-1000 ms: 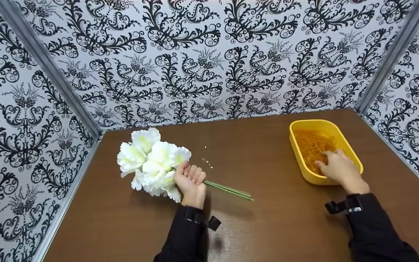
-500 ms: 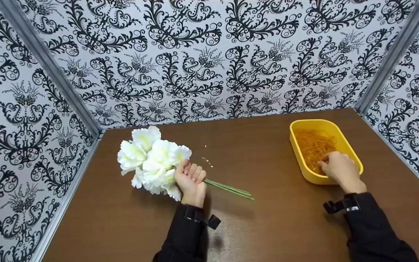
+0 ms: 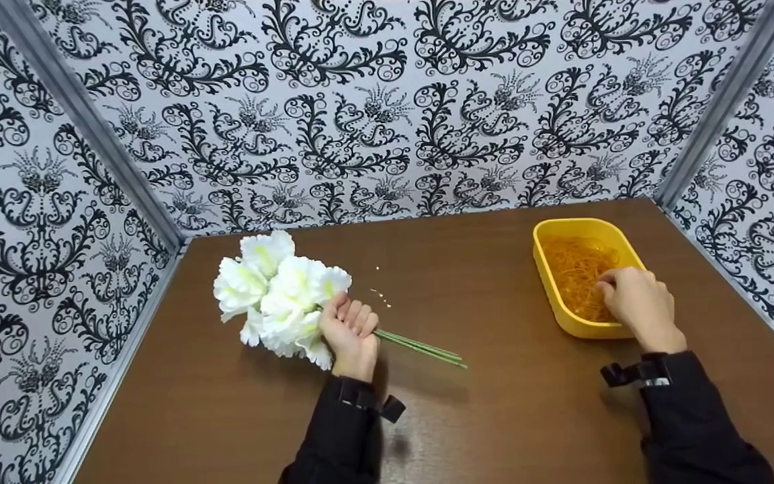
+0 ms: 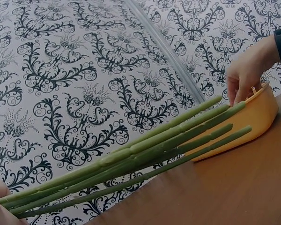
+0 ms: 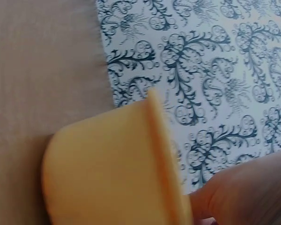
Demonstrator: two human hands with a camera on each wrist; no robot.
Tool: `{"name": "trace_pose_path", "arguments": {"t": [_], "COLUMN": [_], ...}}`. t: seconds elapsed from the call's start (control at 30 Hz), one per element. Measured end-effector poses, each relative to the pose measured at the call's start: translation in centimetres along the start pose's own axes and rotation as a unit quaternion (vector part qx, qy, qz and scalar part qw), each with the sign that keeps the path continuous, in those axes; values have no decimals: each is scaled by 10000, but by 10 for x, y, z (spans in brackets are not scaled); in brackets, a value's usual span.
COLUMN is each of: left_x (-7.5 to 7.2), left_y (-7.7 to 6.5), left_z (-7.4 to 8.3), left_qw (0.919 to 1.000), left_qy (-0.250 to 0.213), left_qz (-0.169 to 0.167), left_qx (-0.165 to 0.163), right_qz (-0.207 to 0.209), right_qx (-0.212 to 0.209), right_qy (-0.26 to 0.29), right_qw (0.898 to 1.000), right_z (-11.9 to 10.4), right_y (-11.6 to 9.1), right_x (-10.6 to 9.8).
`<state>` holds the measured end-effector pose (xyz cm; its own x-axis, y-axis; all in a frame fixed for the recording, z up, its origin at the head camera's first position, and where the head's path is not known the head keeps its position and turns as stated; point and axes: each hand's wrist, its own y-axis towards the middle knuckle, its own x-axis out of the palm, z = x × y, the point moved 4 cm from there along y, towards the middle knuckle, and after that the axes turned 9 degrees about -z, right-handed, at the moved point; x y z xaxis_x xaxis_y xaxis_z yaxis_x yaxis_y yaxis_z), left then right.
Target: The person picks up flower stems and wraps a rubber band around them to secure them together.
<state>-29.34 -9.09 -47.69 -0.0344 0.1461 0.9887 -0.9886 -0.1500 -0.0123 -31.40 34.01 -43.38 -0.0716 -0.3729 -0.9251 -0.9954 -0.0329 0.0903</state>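
My left hand (image 3: 352, 333) grips a bunch of white artificial flowers (image 3: 296, 289) just below the blooms, fist wrapped around the stems. Their green stems (image 3: 420, 348) stick out to the right of the fist; the left wrist view shows the stem ends (image 4: 210, 126) up close. At the right stands a yellow plastic tub (image 3: 553, 302) holding a tangled heap of orange rubber bands (image 3: 575, 265). Over its near right rim reaches my right hand (image 3: 642, 302), thumb and fingers pinched together at the rubber bands. Its fingertips are partly hidden behind the knuckles.
Small white bits (image 3: 380, 296) lie on the brown table (image 3: 467, 282) beyond the stems. A patterned wall (image 3: 360, 134) closes off the back, with further patterned panels on both sides and grey metal posts (image 3: 703, 134) at the corners.
My right hand's spread fingers have closed together in the tub, and the hand has risen a little and shifted right. My left hand keeps its grip on the flowers, nearly still.
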Motion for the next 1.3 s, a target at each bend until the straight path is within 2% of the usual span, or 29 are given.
{"name": "trace_pose_path", "arguments": {"t": [0.2,0.33,0.43,0.73,0.83,1.07,1.17,1.3], "left_x": [2,5,6,9,9,8,8,8], "left_y": [-1,-2,-1,-2,-2,-4,-4,-5], "left_z": [3,3,2,1,0,-3,-3,-4], "left_qw": [10000,9999,9998,9998,9997,9998,9997,9996], "left_qy": [13,-43,-80,-33,-38,-4,-14,-49], "left_qz": [-32,-143,-187,-210,-234,-184,-202,-233], "left_qx": [56,22,-5,1,-16,-89,-100,-144], "right_qz": [638,804,909,1534,1505,1314,1067,514], "right_qx": [-309,-532,-851,-2104,-2538,-3784,-4075,-4463], "right_qy": [19,76,116,24,31,129,322,726], "right_qw": [9975,9953,9921,9655,9555,9162,9064,8905], "right_z": [-18,-32,-43,-86,-102,-130,-136,-142], "right_y": [-8,-14,-19,-46,-55,-68,-71,-76], "right_x": [-22,-35,-45,-62,-60,-48,-44,-39]}}
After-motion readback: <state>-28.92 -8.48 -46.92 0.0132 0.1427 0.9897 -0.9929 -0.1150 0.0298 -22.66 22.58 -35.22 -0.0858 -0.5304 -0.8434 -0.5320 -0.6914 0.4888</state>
